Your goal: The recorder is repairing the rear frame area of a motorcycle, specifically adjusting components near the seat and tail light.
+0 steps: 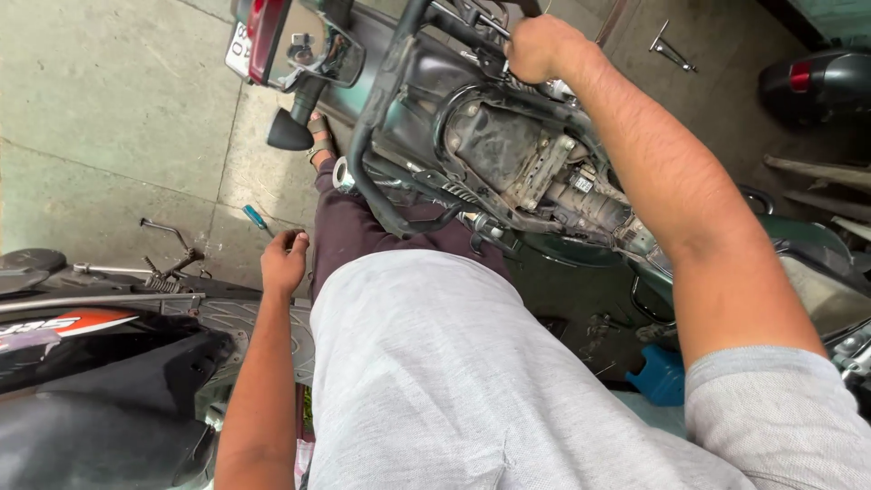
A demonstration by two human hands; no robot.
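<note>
My right hand is closed in a fist on a part at the top of a stripped scooter's frame; what it grips is hidden by the fingers. Below it lies the exposed, dirty engine. My left hand hangs by my thigh with its fingers curled. The thin shaft of a blue-handled screwdriver runs into those fingers, and the handle points away to the upper left. My grey shirt and dark trousers fill the lower middle of the view.
A black scooter with an orange decal stands close on the left, its kick lever sticking out. A red tail light is at the top left and another dark scooter at the top right. A blue container sits on the concrete floor.
</note>
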